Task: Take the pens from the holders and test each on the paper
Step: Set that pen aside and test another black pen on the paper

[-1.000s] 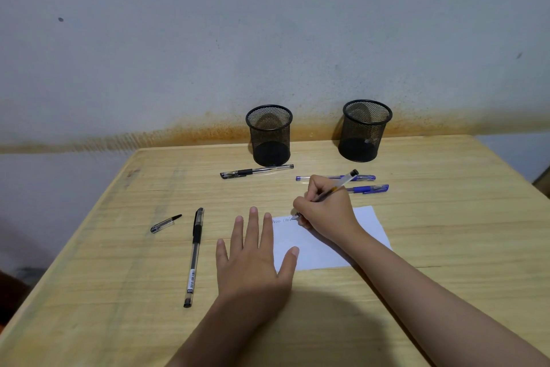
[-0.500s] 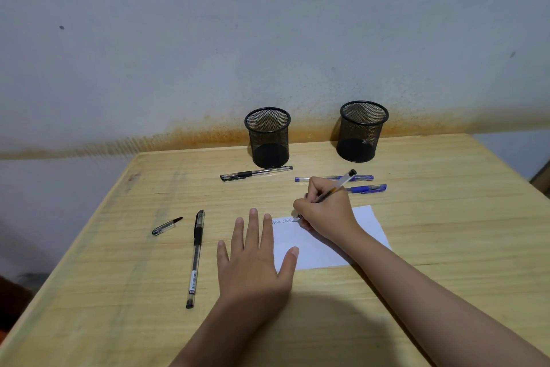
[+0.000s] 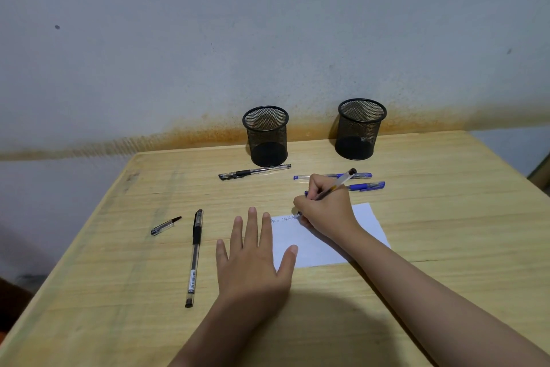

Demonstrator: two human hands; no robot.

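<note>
My right hand (image 3: 326, 212) grips a clear pen (image 3: 339, 183) with its tip on the white paper (image 3: 315, 247), where a short line of writing shows. My left hand (image 3: 253, 256) lies flat with fingers spread, its thumb and fingertips on the paper's left edge. Two black mesh holders (image 3: 265, 136) (image 3: 359, 129) stand empty at the back of the table. A black pen (image 3: 254, 171) lies in front of the left holder. Two blue pens (image 3: 361, 175) (image 3: 367, 186) lie behind my right hand. Another black pen (image 3: 195, 256) and a loose cap (image 3: 165, 226) lie to the left.
The wooden table (image 3: 431, 232) ends at a grey wall behind the holders. Its left edge runs diagonally near the loose cap, and its right edge drops off at the far right.
My right hand has kept the pen's tip on the paper and the line of writing has grown slightly to the right. My left hand has stayed flat.
</note>
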